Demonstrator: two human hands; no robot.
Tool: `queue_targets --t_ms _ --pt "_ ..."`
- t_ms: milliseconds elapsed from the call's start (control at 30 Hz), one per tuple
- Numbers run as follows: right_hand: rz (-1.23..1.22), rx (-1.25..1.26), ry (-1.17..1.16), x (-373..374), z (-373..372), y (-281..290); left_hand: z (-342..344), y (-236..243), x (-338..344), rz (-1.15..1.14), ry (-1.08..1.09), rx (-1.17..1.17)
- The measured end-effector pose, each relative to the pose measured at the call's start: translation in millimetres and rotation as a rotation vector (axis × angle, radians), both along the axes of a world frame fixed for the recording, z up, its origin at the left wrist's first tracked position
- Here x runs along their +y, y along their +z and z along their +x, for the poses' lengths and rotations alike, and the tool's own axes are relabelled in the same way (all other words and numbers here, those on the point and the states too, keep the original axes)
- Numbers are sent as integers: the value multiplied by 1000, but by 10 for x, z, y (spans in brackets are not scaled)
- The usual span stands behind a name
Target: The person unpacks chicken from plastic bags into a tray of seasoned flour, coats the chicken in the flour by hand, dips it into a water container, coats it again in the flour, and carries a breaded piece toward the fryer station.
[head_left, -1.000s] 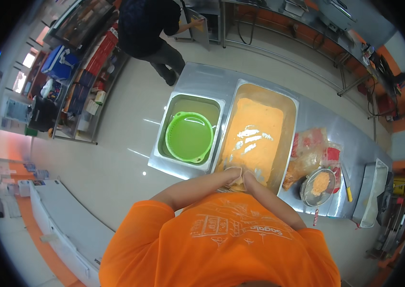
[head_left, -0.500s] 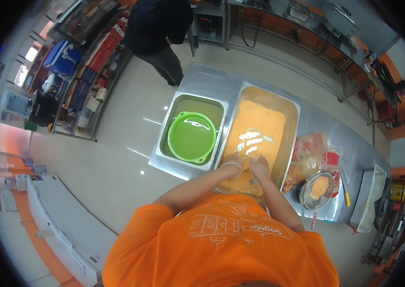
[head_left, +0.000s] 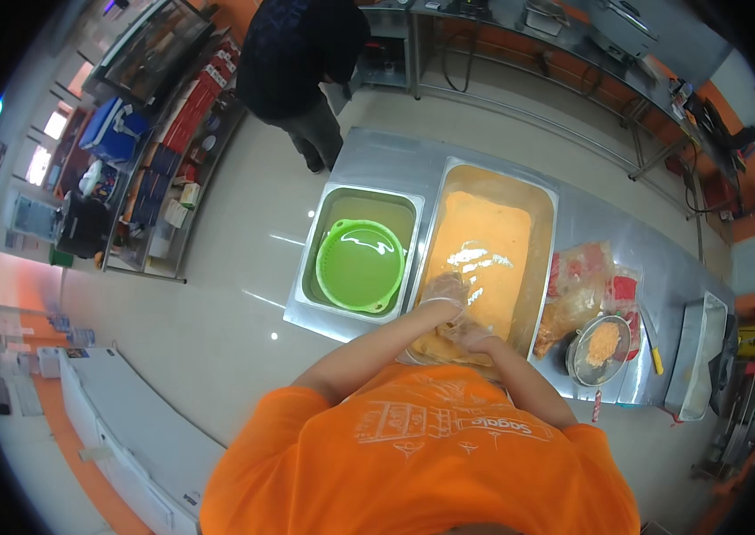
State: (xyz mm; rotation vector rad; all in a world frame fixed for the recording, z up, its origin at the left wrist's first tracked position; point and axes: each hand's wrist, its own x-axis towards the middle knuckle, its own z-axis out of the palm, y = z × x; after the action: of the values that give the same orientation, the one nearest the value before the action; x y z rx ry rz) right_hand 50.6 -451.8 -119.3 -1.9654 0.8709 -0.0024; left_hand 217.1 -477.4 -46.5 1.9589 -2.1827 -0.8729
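Observation:
My left hand point(head_left: 443, 294), in a clear glove, reaches into the deep steel pan point(head_left: 543, 223) of orange liquid batter point(head_left: 477, 227) near its front-left part. My right hand point(head_left: 468, 332), also gloved, is just below and right of it, low in the pan. Fingers of both are blurred or hidden, and what they hold, if anything, is unclear. Left of this pan a steel basin point(head_left: 332, 201) holds a green perforated basket point(head_left: 360, 263) in greenish liquid. At right lie plastic bags point(head_left: 574, 294) and a strainer point(head_left: 600, 346) with orange crumbs.
The steel worktable point(head_left: 395, 152) also carries a yellow-handled knife point(head_left: 656, 357) and an empty-looking long pan point(head_left: 698, 357). A co-worker in dark clothes point(head_left: 293, 67) stands beyond it at a steel cabinet. Shelving point(head_left: 164, 196) lines the left; a white chest freezer point(head_left: 119, 401) sits lower left.
My hands moved forward into the batter and apart, then closer again, the left now farther forward and the right lower. The co-worker's arm has come down from the cabinet door.

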Motion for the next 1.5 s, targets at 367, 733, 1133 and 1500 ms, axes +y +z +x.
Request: queue_targets --t_ms 367,733,1133,1500 --pt "-185 461 96 105 -682 -843 -55 -532 135 504 -368 -207" --pt "1015 -247 -912 307 345 -240 -244 -899 685 615 353 583" --pt "390 218 -653 -513 209 643 90 -641 310 -36 -218 -26" --pt "73 149 -333 -1087 -8 -56 51 -187 201 291 -10 -157"
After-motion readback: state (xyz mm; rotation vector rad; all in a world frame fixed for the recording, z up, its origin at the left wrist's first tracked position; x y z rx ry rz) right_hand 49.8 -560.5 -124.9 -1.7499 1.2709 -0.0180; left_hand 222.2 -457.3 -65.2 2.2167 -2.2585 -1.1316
